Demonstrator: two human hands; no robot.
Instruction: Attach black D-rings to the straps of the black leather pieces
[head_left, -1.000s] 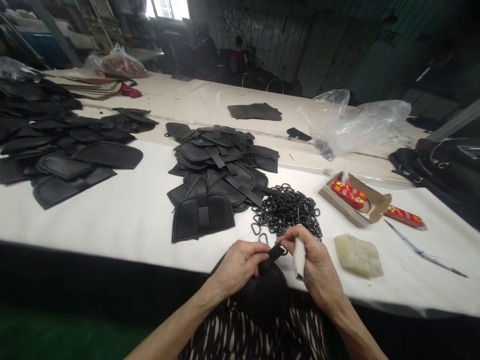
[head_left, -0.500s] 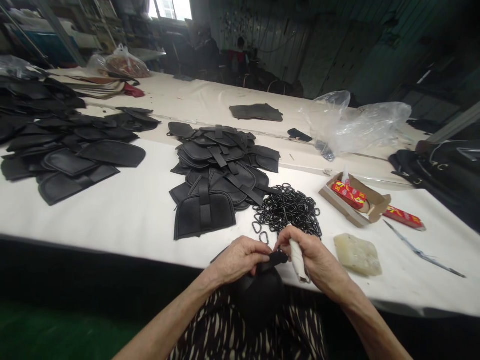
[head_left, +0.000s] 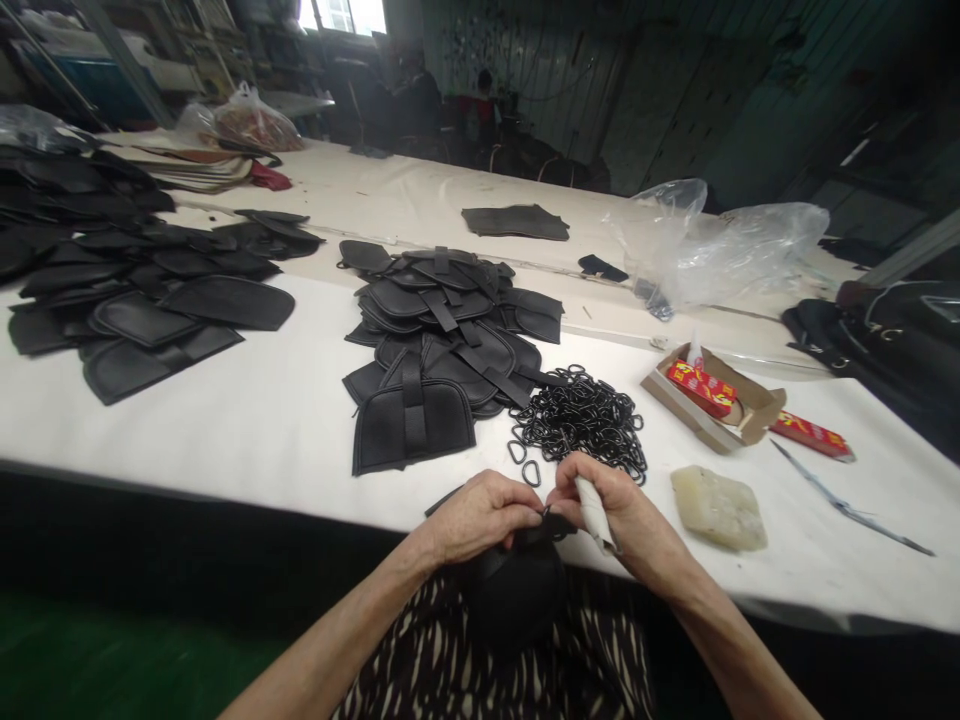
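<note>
My left hand (head_left: 484, 515) is closed, its thumb and forefinger pinching the strap end of a black leather piece (head_left: 517, 590) that hangs over my lap at the table's front edge. Fingertip to fingertip with it, my right hand (head_left: 604, 500) grips a tool with a white-wrapped handle (head_left: 595, 512) and also pinches at the strap end. Something small and dark sits between the fingertips, mostly hidden. Just beyond my hands lies a heap of black metal D-rings (head_left: 581, 420), with a few loose ones at its left side.
Stacked black leather pieces (head_left: 412, 425) lie ahead, with another pile (head_left: 187, 305) to the left. On the right are a cardboard box (head_left: 705, 425) with red-and-yellow packets, a yellowish wax-like block (head_left: 720, 508), a thin pointed tool (head_left: 847, 505) and clear plastic bags (head_left: 750, 250).
My fingertips have drawn closer together at the strap end. The right hand has turned slightly, with the white handle tilting along. The piles have stayed put.
</note>
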